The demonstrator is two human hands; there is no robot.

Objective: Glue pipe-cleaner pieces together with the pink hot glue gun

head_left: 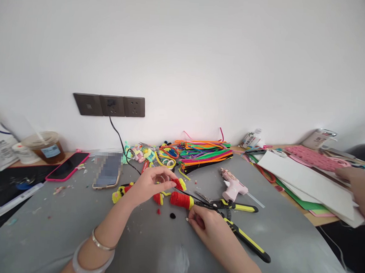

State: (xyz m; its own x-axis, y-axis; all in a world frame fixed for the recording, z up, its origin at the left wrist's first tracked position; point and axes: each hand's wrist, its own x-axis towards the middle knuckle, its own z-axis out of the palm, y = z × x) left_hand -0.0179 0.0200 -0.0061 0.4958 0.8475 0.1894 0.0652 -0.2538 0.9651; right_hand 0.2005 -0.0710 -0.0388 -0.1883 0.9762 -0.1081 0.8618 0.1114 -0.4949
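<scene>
My left hand (152, 186) is raised above the mat, its thumb and fingers pinched at one end of a thin black pipe cleaner (194, 195). Just beyond those fingertips is a small red and yellow piece (180, 184). My right hand (205, 221) rests low with curled fingers; whatever they pinch is hidden. Beside it lies a red fuzzy cylinder (180, 200) with a yellow rim. Under my left wrist is a yellow, black and red fuzzy figure (118, 195). A small black oval (172, 216) lies in front of the cylinder.
Yellow-handled pliers (247, 239) and a pink glue gun (235, 188) lie at right. Bundled pipe cleaners (206, 156) sit by the wall. Phones (67, 167), a drink cup (49, 146) and a black cord (118, 135) are left. Another person's hand (348, 173) is near paper sheets (308, 184).
</scene>
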